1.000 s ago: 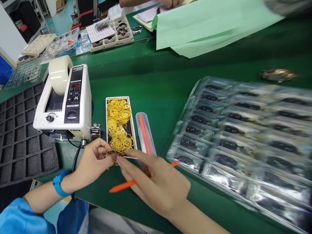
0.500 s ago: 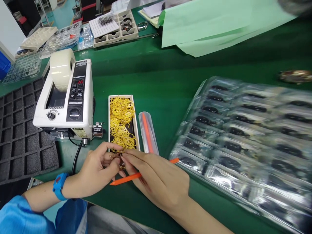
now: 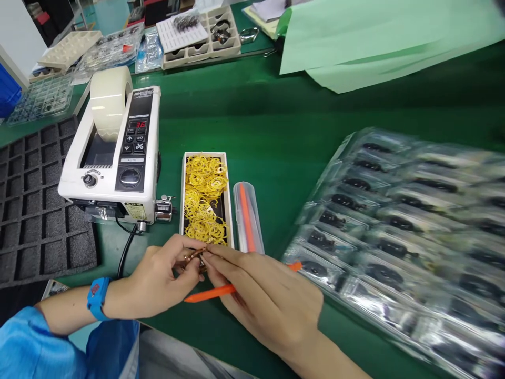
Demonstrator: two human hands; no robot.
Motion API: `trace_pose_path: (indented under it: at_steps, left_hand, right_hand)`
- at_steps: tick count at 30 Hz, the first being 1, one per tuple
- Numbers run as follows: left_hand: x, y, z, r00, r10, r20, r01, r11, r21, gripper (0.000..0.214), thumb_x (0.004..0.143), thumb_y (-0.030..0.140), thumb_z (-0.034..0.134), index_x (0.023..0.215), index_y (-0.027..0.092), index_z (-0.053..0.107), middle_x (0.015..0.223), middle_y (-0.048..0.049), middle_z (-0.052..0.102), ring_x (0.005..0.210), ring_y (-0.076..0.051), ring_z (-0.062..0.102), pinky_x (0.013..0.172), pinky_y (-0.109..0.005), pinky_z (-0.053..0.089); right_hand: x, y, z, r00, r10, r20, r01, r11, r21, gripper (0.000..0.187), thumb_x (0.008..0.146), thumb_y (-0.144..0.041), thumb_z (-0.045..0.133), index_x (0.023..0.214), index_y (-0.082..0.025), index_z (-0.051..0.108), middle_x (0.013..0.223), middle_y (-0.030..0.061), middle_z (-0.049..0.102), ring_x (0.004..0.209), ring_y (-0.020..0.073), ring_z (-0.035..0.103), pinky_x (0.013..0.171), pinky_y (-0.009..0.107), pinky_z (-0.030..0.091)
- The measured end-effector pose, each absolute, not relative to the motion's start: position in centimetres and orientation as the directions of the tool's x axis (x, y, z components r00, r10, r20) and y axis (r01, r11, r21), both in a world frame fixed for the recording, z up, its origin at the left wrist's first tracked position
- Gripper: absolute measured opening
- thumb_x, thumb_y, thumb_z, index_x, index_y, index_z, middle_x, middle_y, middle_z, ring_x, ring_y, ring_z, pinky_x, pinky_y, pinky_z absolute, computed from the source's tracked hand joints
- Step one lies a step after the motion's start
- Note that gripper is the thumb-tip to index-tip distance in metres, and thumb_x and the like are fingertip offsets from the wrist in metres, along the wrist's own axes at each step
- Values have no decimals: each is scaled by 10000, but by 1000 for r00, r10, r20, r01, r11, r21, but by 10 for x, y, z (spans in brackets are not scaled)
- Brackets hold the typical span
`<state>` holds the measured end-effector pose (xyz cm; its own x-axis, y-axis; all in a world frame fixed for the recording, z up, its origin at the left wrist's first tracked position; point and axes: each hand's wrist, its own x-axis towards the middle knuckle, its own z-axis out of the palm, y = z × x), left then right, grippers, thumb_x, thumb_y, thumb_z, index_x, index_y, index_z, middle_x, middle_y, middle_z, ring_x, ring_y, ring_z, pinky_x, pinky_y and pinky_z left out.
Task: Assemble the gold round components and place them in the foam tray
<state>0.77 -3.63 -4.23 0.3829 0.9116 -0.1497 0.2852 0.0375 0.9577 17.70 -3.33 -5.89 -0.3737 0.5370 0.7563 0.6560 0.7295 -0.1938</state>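
Note:
My left hand, with a blue band at its wrist, pinches a small shiny copper-coloured metal part. Fingers cover most of that part, so its exact kind cannot be made out. My right hand meets it there, its fingertips closed at the part's right side. An orange pointed stick lies across the right palm under the fingers, its tip sticking out to the left and its other end at the right. Just beyond both hands is a white box holding yellow ring-shaped pieces.
A tape dispenser stands at left, beside a black foam tray. A clear case with an orange stick lies right of the box. Clear blister trays with dark parts cover the right. Green sheets lie at the back.
The whole view has shifted, so most things sit further right in the picture. Both hands stay together at the metal part, and more of its copper edge shows now.

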Motion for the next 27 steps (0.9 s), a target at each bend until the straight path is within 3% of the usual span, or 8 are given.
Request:
trace_pose_path:
  at_steps: [12,16,19,22,24,27]
  left_hand:
    - [11,-39,-40,374,916,-146,266,45,963,224,911,231,476,1109,150,543,815,-71,710,693,-153,649,623,-247,498]
    - [12,-36,-38,360,912,-195,204,127,971,184,892,218,515,1069,170,531,761,-22,676,665,-126,626,606,-222,475]
    - [12,-30,-39,336,878,-342,81,335,939,157,849,268,598,954,182,519,652,40,604,550,-84,555,523,-188,449]
    - [13,-22,-41,337,820,-464,-36,503,863,309,738,376,728,818,181,502,622,43,600,533,-91,565,478,-190,460]
    - [13,-18,-40,356,799,-485,-97,547,831,388,660,414,793,756,171,506,652,16,645,564,-102,601,501,-198,472]
    - [12,-15,-36,375,803,-464,-159,549,821,400,610,397,838,678,149,532,629,13,651,557,-77,586,560,-200,467]
  right_hand:
    - [173,-43,-59,-286,620,730,687,664,-295,157,862,-72,592,988,-164,604,814,112,747,619,183,675,532,282,525]
    - [171,-41,-59,-273,643,715,695,646,-316,148,870,-85,581,977,-187,578,805,89,739,648,188,687,542,278,522]
    - [173,-40,-57,-214,735,643,641,603,-476,115,891,-160,573,986,-221,553,826,67,719,672,187,684,502,270,501]
    - [182,-37,-53,-143,831,537,531,523,-667,75,920,-197,532,986,-228,550,809,49,667,561,147,596,435,254,452]
    - [187,-34,-50,-136,878,459,478,463,-746,74,938,-187,503,946,-232,560,759,25,632,515,127,546,418,239,437]
    - [191,-30,-47,-247,898,364,383,435,-815,113,949,-164,493,920,-235,576,738,6,630,542,121,583,447,216,469]
